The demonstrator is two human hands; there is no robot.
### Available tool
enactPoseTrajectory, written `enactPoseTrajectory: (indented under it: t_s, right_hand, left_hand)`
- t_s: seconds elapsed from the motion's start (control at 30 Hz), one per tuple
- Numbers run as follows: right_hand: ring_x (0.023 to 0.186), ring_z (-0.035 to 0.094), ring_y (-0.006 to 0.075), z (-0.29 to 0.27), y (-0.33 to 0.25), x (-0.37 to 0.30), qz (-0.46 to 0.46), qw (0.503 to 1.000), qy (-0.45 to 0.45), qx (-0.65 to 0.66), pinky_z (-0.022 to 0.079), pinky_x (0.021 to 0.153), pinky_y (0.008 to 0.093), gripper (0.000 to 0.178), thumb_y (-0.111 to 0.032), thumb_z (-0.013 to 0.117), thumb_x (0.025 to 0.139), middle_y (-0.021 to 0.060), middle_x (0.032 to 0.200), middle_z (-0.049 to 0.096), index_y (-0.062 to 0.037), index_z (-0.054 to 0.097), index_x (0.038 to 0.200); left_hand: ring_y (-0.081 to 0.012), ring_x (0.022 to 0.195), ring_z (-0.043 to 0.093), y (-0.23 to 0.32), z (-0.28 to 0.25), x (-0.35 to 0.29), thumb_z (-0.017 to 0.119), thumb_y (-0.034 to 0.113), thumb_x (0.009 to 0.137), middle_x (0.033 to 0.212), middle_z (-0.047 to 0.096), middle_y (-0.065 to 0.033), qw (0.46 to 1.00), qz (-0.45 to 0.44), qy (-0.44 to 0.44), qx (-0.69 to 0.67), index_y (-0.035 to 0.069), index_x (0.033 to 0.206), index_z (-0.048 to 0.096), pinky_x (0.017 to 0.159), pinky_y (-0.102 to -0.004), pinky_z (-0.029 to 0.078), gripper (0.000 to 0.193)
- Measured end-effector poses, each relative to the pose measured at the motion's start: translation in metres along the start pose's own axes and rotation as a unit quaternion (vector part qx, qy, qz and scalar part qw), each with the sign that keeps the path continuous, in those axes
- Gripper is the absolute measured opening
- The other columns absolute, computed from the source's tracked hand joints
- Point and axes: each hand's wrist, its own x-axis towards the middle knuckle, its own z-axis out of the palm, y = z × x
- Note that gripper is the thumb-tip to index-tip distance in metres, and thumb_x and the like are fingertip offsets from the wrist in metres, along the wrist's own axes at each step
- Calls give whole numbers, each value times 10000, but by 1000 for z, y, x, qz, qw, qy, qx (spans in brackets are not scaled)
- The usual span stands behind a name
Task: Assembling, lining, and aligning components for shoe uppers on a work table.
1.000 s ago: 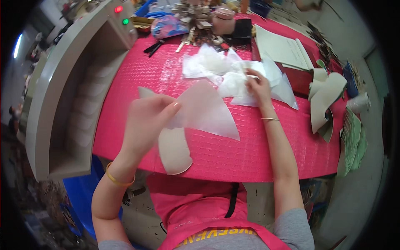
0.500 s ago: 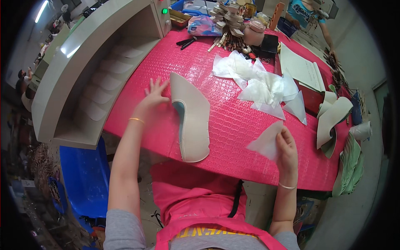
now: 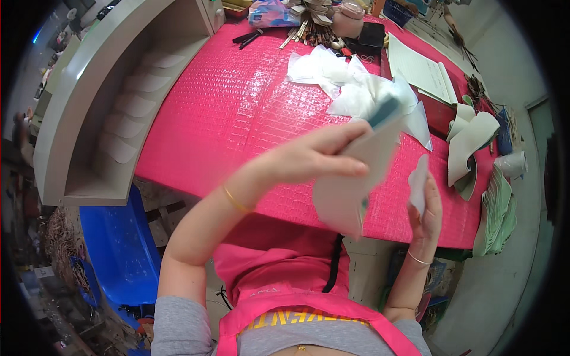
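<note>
Well, bench (image 3: 225, 101): pink, shiny.
Chair (image 3: 116, 237): blue, left.
Left grip (image 3: 317, 154): clasping pale piece (image 3: 350, 190).
Right grip (image 3: 428, 213): pinching white sheet (image 3: 418, 185).

Yellow lettering (image 3: 309, 317) on grey shirt (image 3: 181, 325), partly covered by pink apron (image 3: 276, 255), faint marks on open notebook (image 3: 418, 66), unreadable

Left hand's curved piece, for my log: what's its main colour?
Curved piece: mainly pale beige, best seen in the head view.
</note>
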Motion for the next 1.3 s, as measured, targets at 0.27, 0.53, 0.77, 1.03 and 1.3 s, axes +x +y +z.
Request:
enactPoseTrajectory:
  t_s: [0.27,0.53,0.77,1.03,1.3]
  right_hand:
    - [494,377,81,-13,13,8,1,967,-219,129,364,449,204,90,-112,496,861,-4,617,410,-33,490,904]
    - [1037,528,350,58,113,21,276,939,-174,110,468,884,354,241,-171,440,900,300,1154,470,37,516,804]
    - [852,594,193,79,110,20,208,946,-176,-177,500,754,299,260,-197,443,911,140,852,576,24,500,785]
    - [371,512,155,114,107,23,92,876,-94,-464,386,324,274,275,-202,518,864,94,504,503,42,532,738]
    - [358,516,186,107,115,29,50,851,-92,-515,364,344,314,280,-193,543,847,130,464,477,47,539,702]
  left_hand:
    - [-138,1024,501,-122,-7,-53,550,28,789,1118,532,-93,955,-121,262,67,-5,1240,399,865,-278,422,476]
    - [-205,770,588,-93,-9,-121,533,-13,764,866,605,-125,844,-153,235,458,117,1050,628,713,-280,460,328]
    - [-219,648,572,-105,18,-115,563,245,811,762,559,-113,762,-60,262,589,-24,954,557,551,-305,453,305]
    - [-90,388,519,-95,-24,-108,538,190,865,529,550,-44,897,-258,359,29,-3,741,522,351,-195,387,230]
    - [-98,337,486,-87,-29,-100,530,177,860,470,525,-62,891,-291,341,72,-19,729,521,307,-218,355,236]
